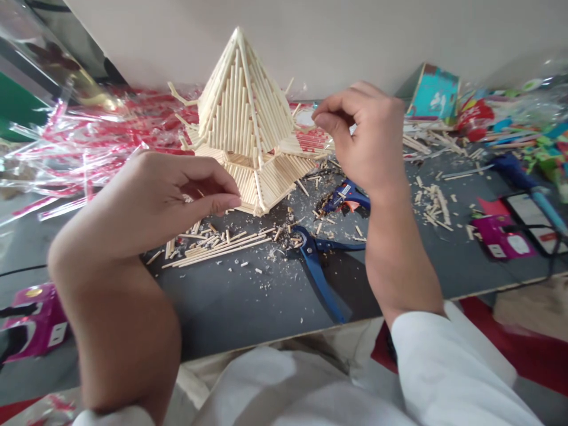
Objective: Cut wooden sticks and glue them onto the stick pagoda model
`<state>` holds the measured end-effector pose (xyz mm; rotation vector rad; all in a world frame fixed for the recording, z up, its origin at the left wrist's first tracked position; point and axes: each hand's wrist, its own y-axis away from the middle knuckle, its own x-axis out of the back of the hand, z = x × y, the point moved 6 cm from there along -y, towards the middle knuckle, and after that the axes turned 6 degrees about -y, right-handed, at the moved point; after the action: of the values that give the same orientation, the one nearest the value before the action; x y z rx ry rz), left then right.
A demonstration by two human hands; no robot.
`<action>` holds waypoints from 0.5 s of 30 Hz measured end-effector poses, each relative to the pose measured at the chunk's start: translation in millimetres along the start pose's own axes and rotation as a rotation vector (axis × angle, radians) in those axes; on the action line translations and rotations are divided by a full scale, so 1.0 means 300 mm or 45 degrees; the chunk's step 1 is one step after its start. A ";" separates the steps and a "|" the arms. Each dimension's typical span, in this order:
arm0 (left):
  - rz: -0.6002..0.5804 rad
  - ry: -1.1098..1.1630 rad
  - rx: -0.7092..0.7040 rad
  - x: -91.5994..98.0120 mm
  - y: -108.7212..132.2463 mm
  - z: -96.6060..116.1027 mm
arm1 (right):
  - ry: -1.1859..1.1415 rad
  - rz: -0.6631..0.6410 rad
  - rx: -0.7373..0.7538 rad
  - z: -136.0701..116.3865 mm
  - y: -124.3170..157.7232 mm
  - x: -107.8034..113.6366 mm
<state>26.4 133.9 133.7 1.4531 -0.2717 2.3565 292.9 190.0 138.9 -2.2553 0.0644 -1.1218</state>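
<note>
A model building (242,112) made of pale wooden sticks stands on the dark table, with a pointed roof above a wider, flared lower roof. My left hand (164,198) is closed in a pinch at the near left edge of that lower roof. To the right of the model, my right hand (366,127) is raised with thumb and forefinger pressed together. Whatever sits between those fingertips is too small to make out. Below the model lie thin sticks (213,251) and blue-handled cutters (317,260). A blue glue gun (346,195) rests behind my right forearm.
Red and clear plastic wrappers (110,136) pile up at the back left. Stick offcuts (437,204) and debris litter the table (248,307). On the right are a turquoise box (435,92), a purple box (501,236) and a phone-like device (535,219). Another purple box (38,322) lies left.
</note>
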 end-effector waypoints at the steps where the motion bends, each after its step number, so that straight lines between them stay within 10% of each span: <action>1: -0.004 -0.009 0.003 -0.001 0.000 -0.002 | 0.015 -0.005 -0.005 -0.001 0.001 0.000; 15: -0.035 0.006 0.037 -0.002 -0.002 0.007 | 0.014 -0.022 -0.029 0.000 0.000 0.000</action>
<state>28.7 133.6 134.1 1.4548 -0.2149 2.3511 293.0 190.0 138.8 -2.2738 0.0619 -1.1477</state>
